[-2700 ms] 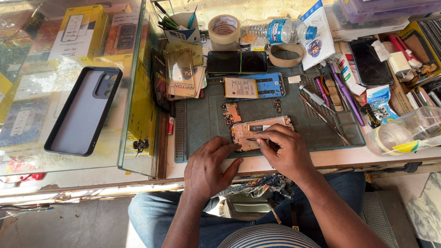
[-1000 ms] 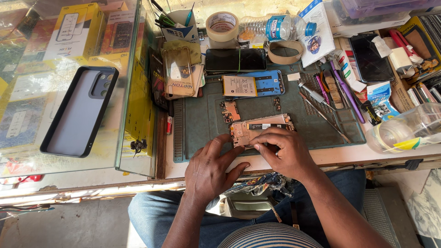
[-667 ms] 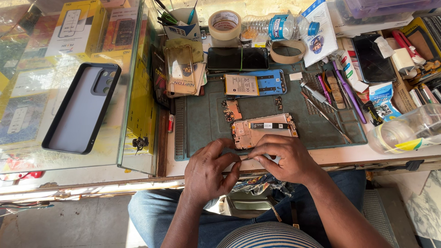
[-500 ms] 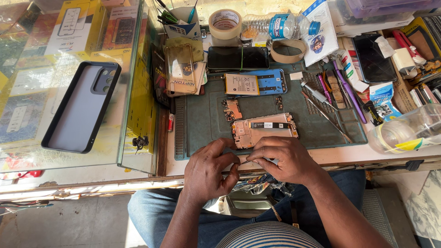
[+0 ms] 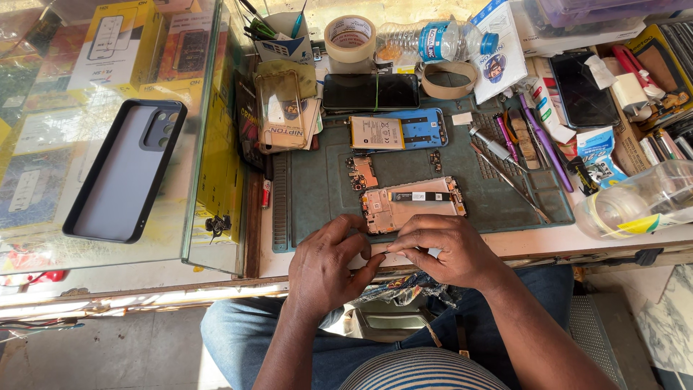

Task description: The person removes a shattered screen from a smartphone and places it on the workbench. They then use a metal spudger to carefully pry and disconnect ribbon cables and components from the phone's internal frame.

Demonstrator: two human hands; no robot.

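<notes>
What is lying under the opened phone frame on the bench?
The opened phone frame lies flat on a dark green work mat, just beyond the left hand and right hand. Anything directly beneath the frame is covered.

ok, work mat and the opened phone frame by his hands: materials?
Work mat: looks like matte grey-green silicone or rubber, with ridged moulded slots on its left edge. Opened phone frame: seemingly metal or plastic chassis, pinkish-copper sheen, black strip across it. Left hand and right hand meet just below it.
</notes>
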